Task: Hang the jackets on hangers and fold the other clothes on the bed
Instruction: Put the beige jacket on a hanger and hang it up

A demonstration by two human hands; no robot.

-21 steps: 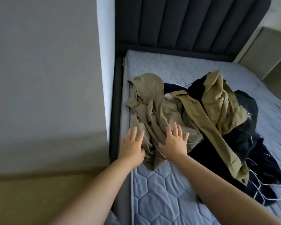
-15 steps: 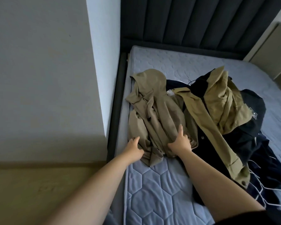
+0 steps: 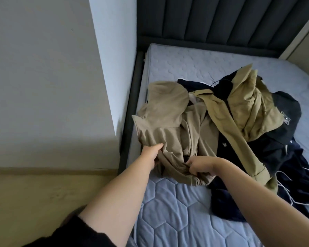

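the left hand grips the near edge of the tan garment, fingers curled into the cloth, and the right hand pinches its bunched hem just beside, probably to lift it free of the heap. it lies crumpled on the left side of the bed; further right an olive jacket drapes over dark clothes, wire hangers beside them.

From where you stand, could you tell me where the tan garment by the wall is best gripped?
Take the tan garment by its near edge, from your side, where left hand and right hand grip: it lies free on the mattress, clear of the olive jacket.
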